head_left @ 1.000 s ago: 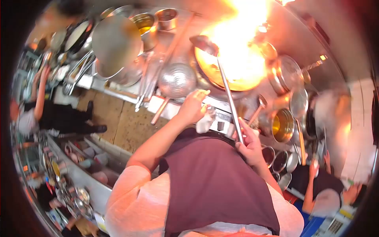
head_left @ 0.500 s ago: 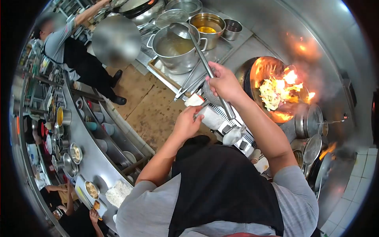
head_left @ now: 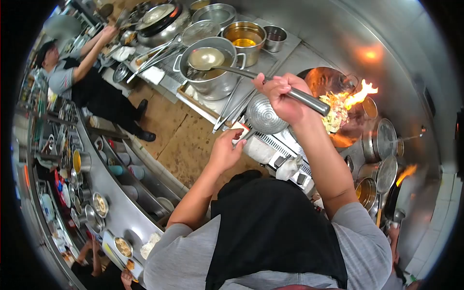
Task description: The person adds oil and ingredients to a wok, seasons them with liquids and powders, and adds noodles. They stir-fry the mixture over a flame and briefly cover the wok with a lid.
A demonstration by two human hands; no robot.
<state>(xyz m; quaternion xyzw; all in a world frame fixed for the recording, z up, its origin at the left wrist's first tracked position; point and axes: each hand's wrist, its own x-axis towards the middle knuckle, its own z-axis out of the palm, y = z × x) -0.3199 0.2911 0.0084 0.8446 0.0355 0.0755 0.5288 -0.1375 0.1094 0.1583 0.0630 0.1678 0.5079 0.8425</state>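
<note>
My right hand [head_left: 289, 96] is closed around the long handle of a steel ladle [head_left: 256, 76]. The ladle's bowl, holding a pale liquid, is over the big two-handled pot [head_left: 212, 89]. My left hand [head_left: 226, 151] grips the handle of a perforated skimmer [head_left: 267, 114], whose round head lies below my right wrist. To the right, a wok [head_left: 314, 77] holds chopped food [head_left: 334, 113] that looks like pale leafy vegetable. Flames [head_left: 361, 96] rise from it.
Behind the pot stand a pot of yellow liquid [head_left: 243, 43] and a smaller steel pot [head_left: 275, 38]. Strainers and pots [head_left: 386, 174] line the right side. A co-worker [head_left: 82, 82] stands at the upper left. Bowls of food [head_left: 123, 247] sit on the left counter.
My right hand has moved right, and the ladle's handle now lies flatter. The ladle bowl has shifted left and nearer me. The skimmer head shows more fully. The wok's flames are smaller.
</note>
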